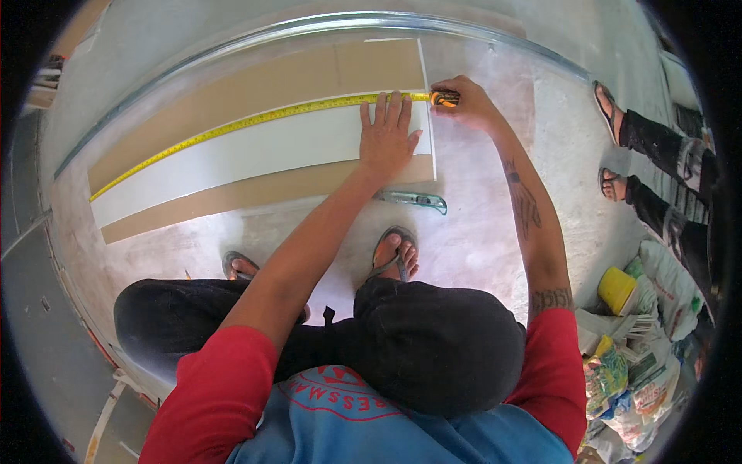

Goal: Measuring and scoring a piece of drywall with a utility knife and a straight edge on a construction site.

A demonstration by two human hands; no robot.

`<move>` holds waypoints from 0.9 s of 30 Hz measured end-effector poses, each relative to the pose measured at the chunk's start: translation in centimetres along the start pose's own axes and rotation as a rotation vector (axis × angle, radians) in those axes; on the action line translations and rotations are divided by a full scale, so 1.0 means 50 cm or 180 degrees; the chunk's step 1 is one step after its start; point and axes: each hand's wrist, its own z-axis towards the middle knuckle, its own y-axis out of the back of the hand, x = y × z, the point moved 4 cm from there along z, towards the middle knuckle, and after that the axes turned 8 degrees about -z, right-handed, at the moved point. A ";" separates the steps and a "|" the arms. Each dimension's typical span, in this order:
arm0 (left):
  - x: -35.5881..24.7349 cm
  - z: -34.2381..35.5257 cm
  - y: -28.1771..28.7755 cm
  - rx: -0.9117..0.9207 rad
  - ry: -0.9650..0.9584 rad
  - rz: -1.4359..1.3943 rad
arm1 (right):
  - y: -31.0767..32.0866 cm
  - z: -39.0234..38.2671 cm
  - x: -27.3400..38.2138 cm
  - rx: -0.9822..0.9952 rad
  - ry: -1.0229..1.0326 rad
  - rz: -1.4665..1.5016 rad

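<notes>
A long board (363, 68) lies on the floor in front of me, brown along both sides with a white strip (255, 161) down its middle. A yellow tape measure blade (247, 122) stretches lengthwise over it, from the left end to past the right edge. My left hand (388, 138) rests flat on the board near its right end, fingers spread, fingertips on the blade. Just beyond the right edge, my right hand (464, 104) grips the orange and black tape measure case (445, 98). A green utility knife (413, 200) lies on the floor by the board's near edge.
A long metal channel (325, 25) lies along the board's far side. At right stands another person in sandals (610, 116) and dark trousers (657, 143). Plastic bags and rubbish (645, 371), with a yellow tub (617, 290), are heaped at lower right. My sandalled feet (396, 255) are close to the board.
</notes>
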 end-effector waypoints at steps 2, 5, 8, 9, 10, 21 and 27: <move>-0.002 -0.005 -0.013 0.0001 -0.0009 -0.0077 | -0.001 -0.012 0.000 -0.0055 -0.0030 -0.0096; 0.005 -0.010 -0.028 0.0008 0.0057 -0.0050 | -0.006 -0.015 0.001 -0.0101 -0.0068 -0.0058; 0.010 -0.006 -0.036 0.0034 0.0056 -0.0060 | -0.008 -0.016 0.001 -0.0268 0.0061 -0.0143; 0.015 -0.006 -0.039 0.0034 0.0060 -0.0051 | -0.014 -0.013 -0.001 -0.0311 0.0121 -0.0063; 0.019 -0.002 -0.035 0.0042 0.0053 -0.0012 | -0.016 -0.006 0.002 -0.0364 0.0193 0.0017; 0.007 -0.017 0.034 0.0251 0.0031 -0.0445 | -0.034 0.064 0.005 0.0655 0.0370 -0.0835; 0.124 0.057 0.164 -0.0083 -0.0184 -0.0003 | 0.119 0.128 0.131 0.1153 0.0460 -0.1199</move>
